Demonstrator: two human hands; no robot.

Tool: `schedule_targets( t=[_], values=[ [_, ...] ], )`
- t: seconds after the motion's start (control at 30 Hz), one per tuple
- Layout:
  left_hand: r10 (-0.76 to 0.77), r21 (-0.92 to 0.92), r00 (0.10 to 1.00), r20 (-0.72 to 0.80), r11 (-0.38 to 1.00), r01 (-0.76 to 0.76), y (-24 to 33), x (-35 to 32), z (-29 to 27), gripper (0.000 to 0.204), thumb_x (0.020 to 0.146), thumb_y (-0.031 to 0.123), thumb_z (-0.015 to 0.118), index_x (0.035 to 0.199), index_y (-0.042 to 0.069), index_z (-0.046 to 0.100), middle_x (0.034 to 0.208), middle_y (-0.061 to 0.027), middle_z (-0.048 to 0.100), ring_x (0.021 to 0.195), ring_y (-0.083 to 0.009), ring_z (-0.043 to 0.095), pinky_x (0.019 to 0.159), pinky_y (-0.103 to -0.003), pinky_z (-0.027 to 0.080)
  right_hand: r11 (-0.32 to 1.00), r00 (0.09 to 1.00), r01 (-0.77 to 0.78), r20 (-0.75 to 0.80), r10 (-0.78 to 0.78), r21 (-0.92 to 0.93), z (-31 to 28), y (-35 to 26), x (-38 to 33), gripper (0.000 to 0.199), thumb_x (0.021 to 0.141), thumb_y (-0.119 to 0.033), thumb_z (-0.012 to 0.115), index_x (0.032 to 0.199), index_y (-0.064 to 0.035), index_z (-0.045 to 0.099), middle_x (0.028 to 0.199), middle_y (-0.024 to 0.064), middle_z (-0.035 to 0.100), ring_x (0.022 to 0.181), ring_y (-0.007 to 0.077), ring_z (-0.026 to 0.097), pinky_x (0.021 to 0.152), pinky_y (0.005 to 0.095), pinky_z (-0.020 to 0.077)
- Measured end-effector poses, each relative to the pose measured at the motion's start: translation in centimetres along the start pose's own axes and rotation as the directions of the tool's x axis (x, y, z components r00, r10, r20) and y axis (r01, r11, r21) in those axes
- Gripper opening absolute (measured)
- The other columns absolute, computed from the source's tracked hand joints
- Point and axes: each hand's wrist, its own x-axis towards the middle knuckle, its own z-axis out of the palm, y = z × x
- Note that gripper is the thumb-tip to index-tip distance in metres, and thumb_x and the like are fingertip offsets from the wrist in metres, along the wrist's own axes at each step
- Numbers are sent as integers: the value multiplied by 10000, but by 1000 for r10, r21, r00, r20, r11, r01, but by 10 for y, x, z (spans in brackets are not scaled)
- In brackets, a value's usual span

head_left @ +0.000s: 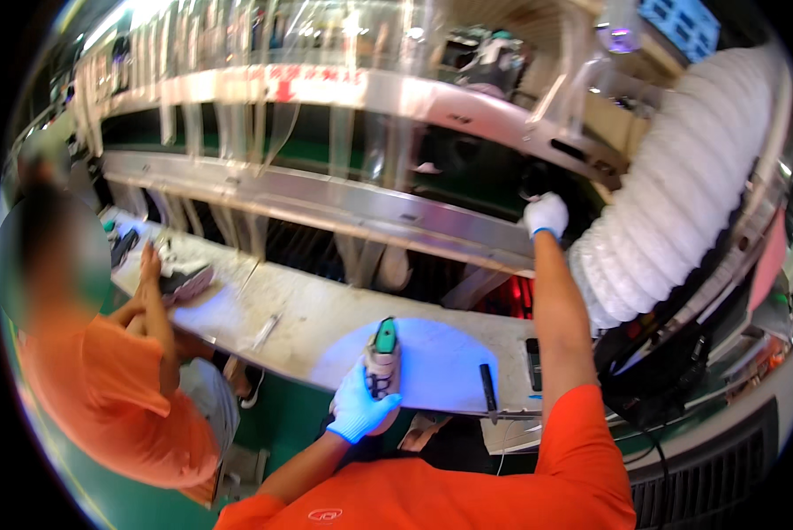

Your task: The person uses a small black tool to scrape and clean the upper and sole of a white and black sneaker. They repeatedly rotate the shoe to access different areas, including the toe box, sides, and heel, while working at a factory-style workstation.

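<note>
Clock positions are taken from the pale shoe in the left hand.

Left hand [358, 405]: gloved, lit blue, grip closed on the pale shoe [384, 364]. Thumb out on the 3 o'clock side, green end of the shoe at 12. Shoe sits at the near edge of the worktop [313, 305], lower end past the edge. Can't tell if the worktop carries any of its weight.

Right hand [547, 215]: white glove, blue cuff, arm stretched out to 1-2 o'clock, over the far metal rail. Dark object [532, 178] just beyond the fingers, blurred. Can't tell if that grip is closed on it or only near it.

Worktop, 3 o'clock: black slim tool [487, 382], then a dark flat device [534, 364] further out. Blue light pool [445, 349] around the shoe and tool. 9-10 o'clock: thin pale stick [267, 332]; beyond it, a grey shoe [187, 283] by the co-worker's arm. Co-worker [118, 397] in orange at 9.

2 o'clock: fat white ribbed hose [679, 177]. 11 o'clock: clear strip curtain [224, 115].
</note>
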Motion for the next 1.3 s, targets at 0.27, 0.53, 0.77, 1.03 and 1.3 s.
schedule_targets(
  t=[0.27,0.53,0.77,1.03,1.3],
  values=[
    [270,122,923,-273,962,-245,-21,-13,10,1084,764,365,952,1650,-9,451,1396,-283,689,1262,-493,700,1065,-549,567,575,724,689,-456,-517,442,-58,-32,-196,206,1018,-62,794,1207,19,814,1273,179,815,1162,354,783,1054,426,593],
    [-5,-36,1000,7,999,5,30,9,-9,1069,735,249,941,1636,-41,445,1297,-271,734,1171,-464,745,989,-517,614,610,693,506,132,-708,610,-93,82,-460,295,867,-53,902,1132,-40,775,1218,153,788,1275,431,734,1116,587,574],
    [221,-86,972,75,973,-214,-19,-18,-25,1086,867,326,926,1695,-98,366,1615,-298,563,1433,-330,646,1170,-434,526,794,855,213,285,-434,569,-71,92,-505,601,853,-166,945,1390,-71,691,1561,233,636,1478,522,575,1163,563,537],
    [744,425,651,152,545,-723,-70,-19,-23,564,801,78,853,1353,87,737,1527,-306,640,1350,-580,656,1178,-638,506,836,914,210,203,-352,506,-46,98,-524,553,799,-97,908,1325,-67,741,1517,188,687,1473,475,599,1192,535,529],
    [578,24,801,153,809,-588,122,36,-57,563,752,48,949,1294,33,798,1201,-146,829,1093,-326,818,1001,-399,633,612,903,293,-3,-429,735,-139,74,-452,320,854,4,877,1159,-20,784,1205,155,795,1225,405,750,1037,468,600]
  ],
)
